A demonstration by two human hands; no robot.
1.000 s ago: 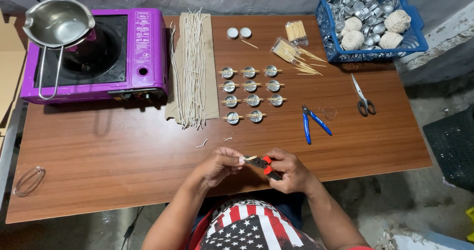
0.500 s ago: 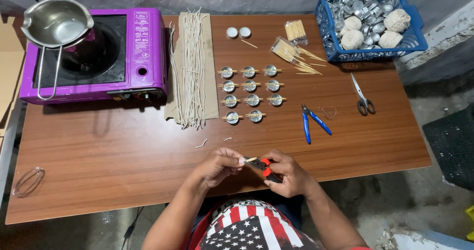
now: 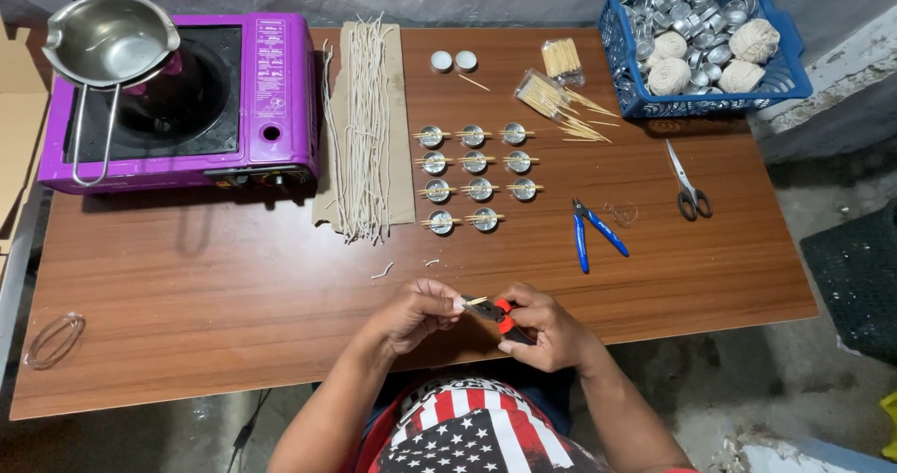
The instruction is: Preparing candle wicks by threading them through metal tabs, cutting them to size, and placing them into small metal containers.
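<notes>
Both hands meet at the near edge of the brown wood-grain counter (image 3: 234,342), just in front of the person's body. The right hand (image 3: 547,328) is closed around a small pair of pliers with red and black handles (image 3: 500,314), its nose pointing left. The left hand (image 3: 416,312) is pinched, thumb against fingertips, on a short pale wick piece (image 3: 475,300) that sits at the plier tips; whether a metal tab is on it is too small to tell. The step in hand looks like crimping or trimming that piece at the plier nose.

Farther up the counter stand rows of small round silver metal cups (image 3: 475,176), each with a thin wooden stick laid across its rim. Left of them a bundle of long cream wick strands (image 3: 364,127) lies on a brown cardboard strip. A purple portable gas stove (image 3: 271,99) carries a steel pouring pot with a long handle (image 3: 107,43). A blue plastic basket (image 3: 635,99) holds more empty cups and balls of string. Blue-handled cutters (image 3: 593,235) and grey scissors (image 3: 690,183) lie to the right.

The next move probably calls for a firm squeeze of the pliers while the left fingertips keep the piece straight, then a steady lift over to a cup in the bottom row
</notes>
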